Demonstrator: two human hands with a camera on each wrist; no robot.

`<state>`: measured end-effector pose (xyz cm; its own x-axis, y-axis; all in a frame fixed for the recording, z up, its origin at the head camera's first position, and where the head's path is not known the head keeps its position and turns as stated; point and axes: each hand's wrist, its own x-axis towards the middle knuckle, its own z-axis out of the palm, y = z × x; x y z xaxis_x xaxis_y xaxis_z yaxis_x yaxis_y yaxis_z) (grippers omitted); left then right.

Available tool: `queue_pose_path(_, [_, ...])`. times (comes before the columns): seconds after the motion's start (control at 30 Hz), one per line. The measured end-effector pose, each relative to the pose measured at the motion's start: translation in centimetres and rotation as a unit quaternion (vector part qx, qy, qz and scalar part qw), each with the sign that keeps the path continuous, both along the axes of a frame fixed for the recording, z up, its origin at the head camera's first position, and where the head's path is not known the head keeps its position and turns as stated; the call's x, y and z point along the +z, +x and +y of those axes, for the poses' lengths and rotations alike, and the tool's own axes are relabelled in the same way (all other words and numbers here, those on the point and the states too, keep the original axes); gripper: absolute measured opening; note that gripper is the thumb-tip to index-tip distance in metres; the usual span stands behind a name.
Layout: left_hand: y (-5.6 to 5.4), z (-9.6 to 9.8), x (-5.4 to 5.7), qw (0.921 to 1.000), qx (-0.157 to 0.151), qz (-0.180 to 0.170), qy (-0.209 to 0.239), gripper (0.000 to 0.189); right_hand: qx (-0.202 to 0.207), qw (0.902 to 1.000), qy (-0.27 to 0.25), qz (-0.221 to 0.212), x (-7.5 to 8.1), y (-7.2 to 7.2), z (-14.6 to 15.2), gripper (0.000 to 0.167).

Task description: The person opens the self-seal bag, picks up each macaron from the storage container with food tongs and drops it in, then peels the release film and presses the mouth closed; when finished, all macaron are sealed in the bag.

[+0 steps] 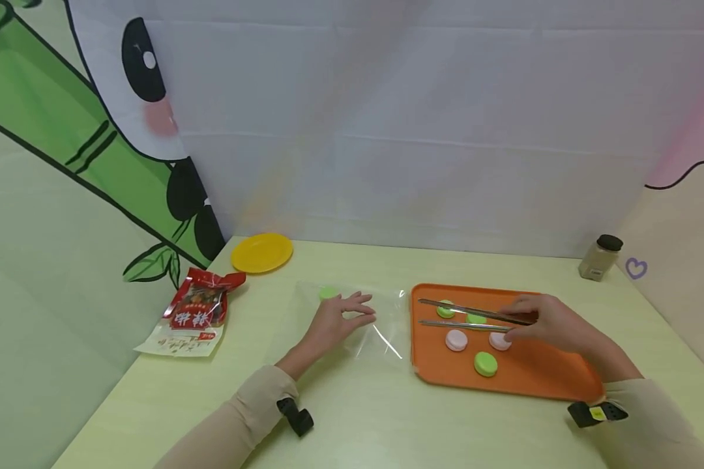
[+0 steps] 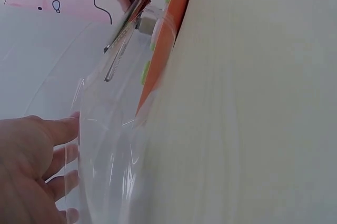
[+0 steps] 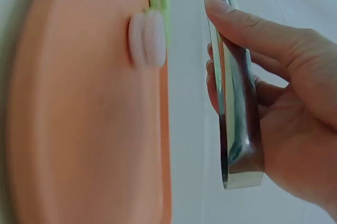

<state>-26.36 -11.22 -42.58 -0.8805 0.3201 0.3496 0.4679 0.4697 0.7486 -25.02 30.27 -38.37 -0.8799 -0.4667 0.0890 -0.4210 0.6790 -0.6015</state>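
My left hand (image 1: 336,320) holds the edge of a clear plastic bag (image 1: 381,335), its fingertips at the film in the left wrist view. A green macaron (image 1: 328,292) shows at the bag's far side, partly behind the hand. Metal tongs (image 3: 239,103) are gripped between thumb and fingers of my right hand (image 1: 554,324). The tong arms stand apart, tips pointing left over the orange tray (image 1: 540,374), with nothing visibly pinched between them. Beneath them lie several macarons, among them a pink macaron (image 1: 456,340) and a green macaron (image 1: 485,364).
A yellow plate (image 1: 262,253) lies at the table's back left corner. In front of it is a red and white food packet (image 1: 196,316) by the left edge. A small jar with a black lid (image 1: 600,258) stands at the back right. Printed cloth hangs behind the table.
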Motion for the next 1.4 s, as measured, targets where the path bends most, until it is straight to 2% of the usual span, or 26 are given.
queue_pose_path(0.17, [0.1,-0.1,0.2,0.9999,0.008,-0.006,0.002,0.018,-0.018,0.9992,0.017,0.031,-0.3,0.6,3.3,0.042])
queue_pose_path(0.27, [-0.1,-0.1,0.2,0.9999,0.003,-0.001,0.011,0.019,-0.026,0.9991,0.013,0.031,-0.2,0.9,5.4,0.039])
queue_pose_path(0.43, [-0.1,-0.1,0.0,1.0,-0.003,0.001,0.007,0.016,-0.017,0.9998,-0.011,0.008,0.0,1.5,9.1,0.031])
queue_pose_path(0.63, [0.0,-0.1,-0.1,0.9999,-0.009,-0.003,0.006,0.014,0.009,0.9992,-0.006,-0.037,-0.4,2.1,12.3,0.028])
queue_pose_path(0.87, [-0.1,-0.1,-0.1,0.9998,-0.012,-0.013,0.006,0.016,0.03,0.998,-0.002,-0.055,-1.6,1.9,13.6,0.025])
queue_pose_path(1.13, [-0.1,-0.1,-0.3,0.9999,-0.015,-0.005,0.007,0.016,0.036,0.9992,-0.014,-0.012,-2.7,1.5,13.7,0.022])
queue_pose_path(1.4, [-0.1,-0.1,-0.4,0.9998,-0.02,-0.002,0.008,0.017,0.039,0.9991,-0.019,-0.004,-3.2,1.4,13.7,0.022])
